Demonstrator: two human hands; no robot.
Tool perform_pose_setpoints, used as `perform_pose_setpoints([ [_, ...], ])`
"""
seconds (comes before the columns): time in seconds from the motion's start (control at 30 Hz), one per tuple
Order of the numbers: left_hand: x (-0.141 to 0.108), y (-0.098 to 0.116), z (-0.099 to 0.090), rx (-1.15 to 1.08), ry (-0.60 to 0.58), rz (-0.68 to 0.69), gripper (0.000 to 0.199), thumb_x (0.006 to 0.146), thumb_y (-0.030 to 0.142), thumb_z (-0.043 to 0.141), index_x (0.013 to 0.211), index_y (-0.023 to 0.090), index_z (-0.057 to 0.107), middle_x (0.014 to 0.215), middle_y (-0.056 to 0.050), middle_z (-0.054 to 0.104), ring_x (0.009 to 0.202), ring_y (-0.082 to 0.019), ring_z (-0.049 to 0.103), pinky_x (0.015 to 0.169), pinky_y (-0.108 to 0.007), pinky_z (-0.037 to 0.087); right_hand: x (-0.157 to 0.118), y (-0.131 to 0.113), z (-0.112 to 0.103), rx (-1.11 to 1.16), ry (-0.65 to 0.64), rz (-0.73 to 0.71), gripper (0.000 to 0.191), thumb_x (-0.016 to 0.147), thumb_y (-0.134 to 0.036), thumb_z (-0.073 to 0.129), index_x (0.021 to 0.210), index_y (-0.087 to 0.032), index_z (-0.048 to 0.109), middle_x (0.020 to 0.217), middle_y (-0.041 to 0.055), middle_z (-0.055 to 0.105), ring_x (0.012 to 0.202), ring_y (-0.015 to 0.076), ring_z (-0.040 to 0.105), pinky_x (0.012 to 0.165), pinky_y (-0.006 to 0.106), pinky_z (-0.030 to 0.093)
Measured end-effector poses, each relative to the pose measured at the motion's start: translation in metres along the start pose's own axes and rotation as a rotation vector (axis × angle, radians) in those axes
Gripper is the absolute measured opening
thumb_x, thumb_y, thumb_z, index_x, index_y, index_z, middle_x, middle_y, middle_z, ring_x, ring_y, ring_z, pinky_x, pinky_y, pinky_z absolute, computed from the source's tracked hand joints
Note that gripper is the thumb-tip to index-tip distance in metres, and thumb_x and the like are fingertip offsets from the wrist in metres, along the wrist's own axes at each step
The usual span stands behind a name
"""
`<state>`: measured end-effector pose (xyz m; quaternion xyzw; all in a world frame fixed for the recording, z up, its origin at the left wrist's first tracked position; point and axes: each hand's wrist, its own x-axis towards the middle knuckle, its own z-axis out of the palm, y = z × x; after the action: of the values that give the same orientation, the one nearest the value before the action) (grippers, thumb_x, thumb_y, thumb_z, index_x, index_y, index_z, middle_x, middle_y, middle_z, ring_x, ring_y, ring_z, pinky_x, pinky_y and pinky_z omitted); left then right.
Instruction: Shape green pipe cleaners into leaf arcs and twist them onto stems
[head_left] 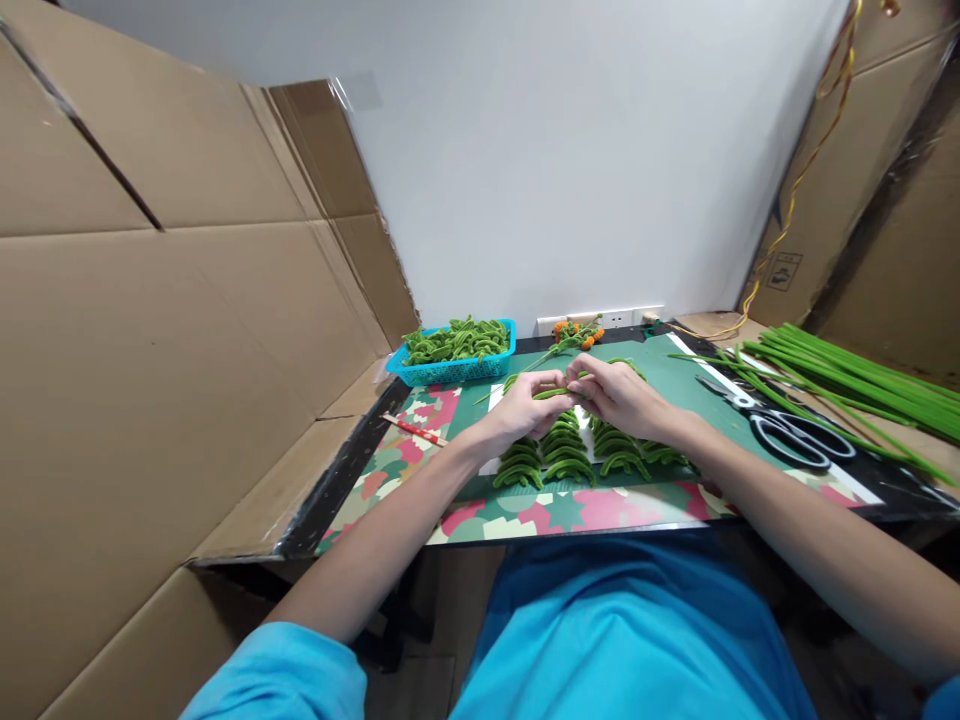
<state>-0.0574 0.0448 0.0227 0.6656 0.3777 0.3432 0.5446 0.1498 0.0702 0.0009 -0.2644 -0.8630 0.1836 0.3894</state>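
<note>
Over the middle of the green mat (480, 410), my left hand (531, 402) and my right hand (611, 392) meet at the fingertips. Both pinch a green fuzzy stem piece (551, 394), partly hidden by the fingers. Below them, curved green pieces lie in stacked columns, among them a left column (519, 464), a second one (568, 456) and one further right (621, 450). White paper shows between the columns. My hands and wrists hide the upper part of these columns.
A blue basket (450, 372) of green pieces stands at the back left, near orange flowers (577, 333). Scissors (799, 438) and long green stems (855, 380) lie right. A red-and-white stick (416, 430) lies left. Cardboard walls (187, 300) flank the table; yellow wire hangs right.
</note>
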Motion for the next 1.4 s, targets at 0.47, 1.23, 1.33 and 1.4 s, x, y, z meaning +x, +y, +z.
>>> perform_pose_setpoints([
  [0.47,0.0013,0.0047,0.0068,-0.206,0.027,-0.032,0.045,0.079,0.047,0.087,0.1,0.023,0.056,0.059,0.011,0.038,0.043,-0.004,0.025,0.043,-0.017,0.013,0.003,0.0025,0.0025,0.345,0.12,0.092,0.03,0.104,-0.054,0.057,0.099,-0.025,0.055,0.053,-0.0094,0.044,0.046,0.012,0.04,0.046,0.023,0.032],
  [1.23,-0.0031,0.0057,0.006,-0.277,0.057,0.055,0.043,0.08,0.044,0.089,0.096,0.02,0.057,0.063,0.011,0.034,0.047,-0.003,0.024,0.044,-0.018,0.015,-0.0006,0.0012,0.0039,-0.2,0.421,-0.148,0.037,0.106,-0.048,0.057,0.094,-0.02,0.078,0.053,-0.0038,0.055,0.045,0.0105,0.039,0.05,0.025,0.036],
  [1.33,-0.0028,0.0054,0.0062,-0.294,0.098,0.031,0.045,0.079,0.038,0.089,0.106,0.021,0.058,0.063,0.011,0.035,0.048,-0.004,0.026,0.045,-0.018,0.015,-0.0022,0.0027,0.0037,-0.257,0.432,-0.186,0.03,0.105,-0.041,0.059,0.096,-0.02,0.078,0.053,-0.0039,0.057,0.044,0.0101,0.042,0.051,0.025,0.037],
  [1.4,-0.0024,0.0062,0.0055,-0.318,0.119,0.01,0.048,0.079,0.036,0.089,0.112,0.024,0.057,0.063,0.011,0.036,0.047,-0.005,0.029,0.044,-0.016,0.017,-0.0032,0.0036,0.0033,-0.269,0.421,-0.196,0.028,0.105,-0.041,0.06,0.097,-0.021,0.078,0.053,-0.0042,0.058,0.044,0.01,0.043,0.051,0.024,0.037],
])
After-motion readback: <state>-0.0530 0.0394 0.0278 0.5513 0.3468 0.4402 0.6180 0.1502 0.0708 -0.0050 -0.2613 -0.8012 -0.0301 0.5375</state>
